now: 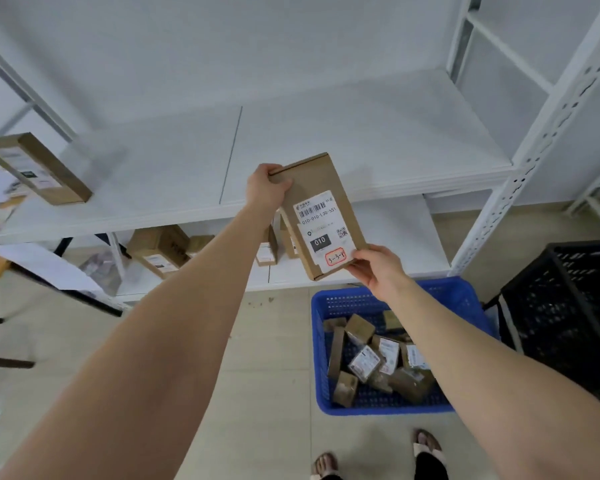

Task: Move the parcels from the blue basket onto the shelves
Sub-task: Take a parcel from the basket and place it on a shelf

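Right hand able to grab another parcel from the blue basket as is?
Probably not yet: the right hand pinches the flat parcel at its lower corner, the left hand grips its top. The blue basket below lies open.

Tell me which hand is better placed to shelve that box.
Probably left: the left hand grips the parcel at the end nearest the shelf; the right hand pinches its lower corner above the blue basket.

I'm seeing bright, even light with soft shadows. The wide lens is bending the shelf post (548, 133) at right. The box (39, 168) at left is smearing; the label (321, 230) on the parcel (312, 178) is reading sharp.
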Demonstrator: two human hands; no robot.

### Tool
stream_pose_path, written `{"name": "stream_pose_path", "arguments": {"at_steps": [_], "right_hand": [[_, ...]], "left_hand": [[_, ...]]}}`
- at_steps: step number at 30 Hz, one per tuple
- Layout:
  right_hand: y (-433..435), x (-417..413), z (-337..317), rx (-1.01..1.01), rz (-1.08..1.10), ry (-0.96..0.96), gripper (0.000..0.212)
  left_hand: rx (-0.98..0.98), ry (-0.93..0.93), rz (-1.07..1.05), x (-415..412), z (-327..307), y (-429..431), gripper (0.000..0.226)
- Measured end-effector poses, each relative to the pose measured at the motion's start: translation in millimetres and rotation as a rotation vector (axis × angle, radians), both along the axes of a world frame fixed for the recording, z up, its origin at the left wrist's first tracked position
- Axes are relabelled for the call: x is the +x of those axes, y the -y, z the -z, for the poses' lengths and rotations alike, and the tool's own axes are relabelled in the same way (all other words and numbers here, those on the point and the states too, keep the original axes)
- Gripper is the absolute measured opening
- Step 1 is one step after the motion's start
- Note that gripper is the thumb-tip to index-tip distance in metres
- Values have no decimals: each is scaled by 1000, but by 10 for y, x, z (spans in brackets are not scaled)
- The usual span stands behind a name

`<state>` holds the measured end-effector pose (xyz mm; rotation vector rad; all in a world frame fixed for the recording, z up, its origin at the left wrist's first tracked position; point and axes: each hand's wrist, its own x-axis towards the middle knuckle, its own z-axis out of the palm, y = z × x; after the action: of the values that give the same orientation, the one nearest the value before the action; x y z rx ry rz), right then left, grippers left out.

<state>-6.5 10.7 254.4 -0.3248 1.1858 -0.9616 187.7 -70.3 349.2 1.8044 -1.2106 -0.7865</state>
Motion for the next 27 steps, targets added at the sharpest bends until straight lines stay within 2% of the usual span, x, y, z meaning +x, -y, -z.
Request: {"name": "stream_pose_path", "arguments": {"at_steps": [3, 6, 11, 15, 27], "right_hand": [[-132, 286, 28, 23, 37, -23, 26], [-205, 480, 31, 35, 67, -51, 32], [-299, 585, -22, 37, 91, -109, 31], [-380, 593, -16, 59, 120, -128, 20], [-770, 503, -28, 96, 115, -57, 14]], "left_hand": [[11, 24, 105, 178, -11, -10, 36], [24, 58, 174, 292, -14, -14, 39], [16, 72, 195, 340, -5, -23, 42], [21, 39, 222, 349, -16, -69, 41], [3, -16, 216, 301, -41, -477, 38]]}}
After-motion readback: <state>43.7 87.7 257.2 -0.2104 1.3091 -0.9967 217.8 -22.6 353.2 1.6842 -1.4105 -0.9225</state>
